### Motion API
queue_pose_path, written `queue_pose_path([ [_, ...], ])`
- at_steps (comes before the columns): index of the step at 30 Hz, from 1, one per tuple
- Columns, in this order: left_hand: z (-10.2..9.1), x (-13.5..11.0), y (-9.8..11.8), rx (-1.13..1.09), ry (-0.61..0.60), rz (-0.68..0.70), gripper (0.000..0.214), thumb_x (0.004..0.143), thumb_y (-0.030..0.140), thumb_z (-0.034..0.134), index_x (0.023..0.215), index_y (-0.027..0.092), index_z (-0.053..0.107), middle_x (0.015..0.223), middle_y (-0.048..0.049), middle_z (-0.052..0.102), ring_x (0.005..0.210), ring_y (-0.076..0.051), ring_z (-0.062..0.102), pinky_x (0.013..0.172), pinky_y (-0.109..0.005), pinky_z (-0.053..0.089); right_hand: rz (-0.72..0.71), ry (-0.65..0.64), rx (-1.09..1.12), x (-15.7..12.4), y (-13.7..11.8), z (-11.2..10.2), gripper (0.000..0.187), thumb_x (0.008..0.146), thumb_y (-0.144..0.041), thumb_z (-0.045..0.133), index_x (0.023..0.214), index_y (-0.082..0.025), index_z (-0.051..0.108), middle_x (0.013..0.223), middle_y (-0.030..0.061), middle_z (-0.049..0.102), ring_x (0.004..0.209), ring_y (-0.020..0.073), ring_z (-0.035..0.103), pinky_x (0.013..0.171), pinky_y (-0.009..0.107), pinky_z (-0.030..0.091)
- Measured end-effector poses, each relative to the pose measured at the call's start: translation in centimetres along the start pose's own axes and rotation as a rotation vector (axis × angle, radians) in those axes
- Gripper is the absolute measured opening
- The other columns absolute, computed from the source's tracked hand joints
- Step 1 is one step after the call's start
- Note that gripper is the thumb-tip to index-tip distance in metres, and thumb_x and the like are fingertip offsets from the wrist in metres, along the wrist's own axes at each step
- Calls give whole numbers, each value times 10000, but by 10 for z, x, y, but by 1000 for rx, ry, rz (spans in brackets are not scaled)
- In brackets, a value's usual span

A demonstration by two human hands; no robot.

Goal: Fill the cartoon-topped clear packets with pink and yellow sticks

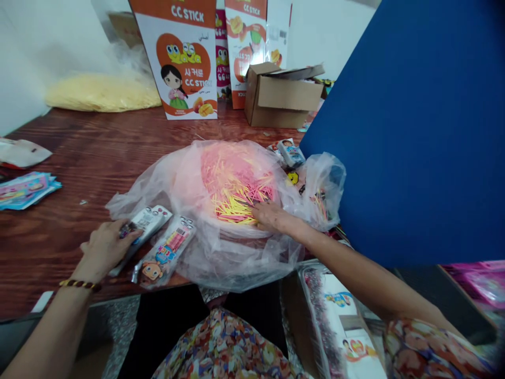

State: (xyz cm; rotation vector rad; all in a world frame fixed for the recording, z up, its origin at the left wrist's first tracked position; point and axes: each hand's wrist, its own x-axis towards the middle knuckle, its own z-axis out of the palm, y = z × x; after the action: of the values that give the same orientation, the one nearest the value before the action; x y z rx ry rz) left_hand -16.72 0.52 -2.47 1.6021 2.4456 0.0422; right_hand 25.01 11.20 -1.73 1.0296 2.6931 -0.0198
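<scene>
My left hand [103, 246] rests on the table with its thumb and fingers closed round the near side of a stack of flat printed packets [152, 221]. Just right of that stack lies one clear packet [169, 250] with pink sticks and a cartoon figure showing through. My right hand [270, 215] reaches into a heap of thin pink and yellow sticks [232, 208]. Its fingertips are partly sunk among the sticks, so their grip is hidden. A thin clear plastic bag [221, 263] lies spread open around the heap and hangs over the table's front edge.
Tall CC Stick boxes [189, 68] and an open brown carton [288, 100] stand at the back. A blue panel [410, 137] rises on the right. A small plastic bag [325, 184] sits beside the heap. Blue packets [27, 189] lie far left; a filled carton [335, 316] is below right.
</scene>
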Motion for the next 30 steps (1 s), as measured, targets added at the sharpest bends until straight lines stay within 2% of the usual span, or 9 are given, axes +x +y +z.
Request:
queue_pose_path([
  [2,-3,-2,2,-6,16,25,609,921,553,357,1340,148,534,1348,-242,518,1204,-454,505,903,-616,427,2,10,26,-3,3,-4,294,898,-319,560,1068,-92,636,1138,191,649,1063,311,587,917,423,421],
  [6,-7,-7,9,15,52,49,599,932,536,336,1359,160,522,1362,-229,500,1213,-465,476,916,-636,404,-23,-22,116,-4,4,-9,228,915,-272,523,1050,-126,635,1086,139,682,990,261,627,911,397,417],
  [10,-9,-10,14,38,87,57,559,934,502,361,1347,171,539,1353,-216,512,1211,-447,465,929,-611,394,-14,-71,42,1,-6,-9,234,895,-308,567,1009,-123,653,1043,155,702,974,273,642,911,407,420],
  [13,-11,-11,17,52,100,69,555,931,498,355,1322,159,554,1324,-226,521,1192,-448,470,919,-609,390,-26,-62,48,3,-11,-6,242,916,-304,543,1037,-120,645,1107,166,681,1028,281,629,921,410,429],
  [16,-12,-10,17,44,109,79,546,924,499,350,1282,151,570,1291,-226,540,1184,-446,477,904,-602,395,26,-26,177,1,-8,-2,234,926,-292,539,1083,-135,616,1150,156,660,1057,264,619,924,381,430],
  [21,-10,-1,11,-32,97,73,451,902,465,396,1168,158,590,1189,-178,644,1135,-394,550,890,-536,421,151,-11,408,-2,3,5,176,965,-246,462,1059,-147,573,946,76,701,834,183,644,784,284,439],
  [26,-8,11,5,-107,109,25,414,875,424,418,1141,164,600,1086,-145,717,1072,-331,628,886,-449,437,165,58,630,-1,8,9,141,936,-217,488,883,-147,599,891,55,694,797,152,614,716,237,424],
  [30,-13,12,7,-159,95,4,391,825,431,429,1031,162,623,1029,-128,733,998,-288,668,842,-359,467,238,115,655,4,8,10,200,966,-253,432,855,-167,575,802,22,681,739,139,602,689,228,424],
])
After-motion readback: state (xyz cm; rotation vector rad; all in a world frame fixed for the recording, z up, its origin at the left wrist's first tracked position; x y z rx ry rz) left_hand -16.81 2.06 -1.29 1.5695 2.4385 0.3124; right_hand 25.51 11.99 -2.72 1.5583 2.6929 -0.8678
